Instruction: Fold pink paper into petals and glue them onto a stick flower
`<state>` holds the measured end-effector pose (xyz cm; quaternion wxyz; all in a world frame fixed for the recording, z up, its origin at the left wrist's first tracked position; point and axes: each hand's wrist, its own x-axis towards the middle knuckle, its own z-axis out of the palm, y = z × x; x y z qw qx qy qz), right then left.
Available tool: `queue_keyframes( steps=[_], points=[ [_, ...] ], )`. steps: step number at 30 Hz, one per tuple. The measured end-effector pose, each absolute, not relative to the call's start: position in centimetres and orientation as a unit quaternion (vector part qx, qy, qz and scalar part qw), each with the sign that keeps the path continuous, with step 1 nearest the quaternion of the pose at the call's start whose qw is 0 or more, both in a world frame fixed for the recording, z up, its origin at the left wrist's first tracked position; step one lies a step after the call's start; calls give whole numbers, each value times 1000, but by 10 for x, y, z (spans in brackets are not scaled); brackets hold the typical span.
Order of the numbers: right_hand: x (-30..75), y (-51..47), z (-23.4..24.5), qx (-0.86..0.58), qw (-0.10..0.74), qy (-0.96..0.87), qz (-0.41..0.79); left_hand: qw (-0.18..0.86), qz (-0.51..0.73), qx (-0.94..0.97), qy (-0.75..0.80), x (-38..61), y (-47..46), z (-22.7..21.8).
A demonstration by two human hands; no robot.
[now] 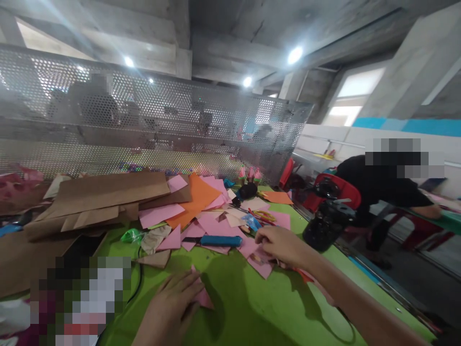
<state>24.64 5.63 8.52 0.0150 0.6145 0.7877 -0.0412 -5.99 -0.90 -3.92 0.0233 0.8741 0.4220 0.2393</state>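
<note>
My left hand (172, 302) lies flat with fingers stretched out on a small pink paper piece (203, 298) on the green table (248, 307). My right hand (281, 246) reaches forward with fingers curled into a pile of pink paper scraps (257, 257); what it pinches is hidden. A blue-handled tool (219, 240) lies on the pink sheets just left of my right hand. Red-and-yellow scissors (262, 216) lie beyond it.
Brown cardboard sheets (104, 194) are stacked at the left, with orange paper (196, 197) and pink sheets (160, 214) beside them. A perforated metal screen (151, 125) stands at the table's far edge. A person in black (382, 187) leans at the right near red chairs (338, 192).
</note>
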Motion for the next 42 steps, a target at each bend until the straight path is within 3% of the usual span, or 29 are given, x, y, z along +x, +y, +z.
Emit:
queue_keyframes(
  steps=[13,20,27,31,42],
  points=[
    [197,76,45,529,-19,848,27,112,220,843,477,-52,-14,-30],
    [183,110,57,554,-68,826,80,121,247,838,471,-53,-15,-29],
    [203,87,44,585,22,810,44,127,240,842,467,-52,-14,-30],
    [208,77,43,607,28,793,50,133,235,839,472,-52,-15,-29],
    [230,107,100,639,-108,743,169,120,217,847,471,-53,-14,-28]
  ],
)
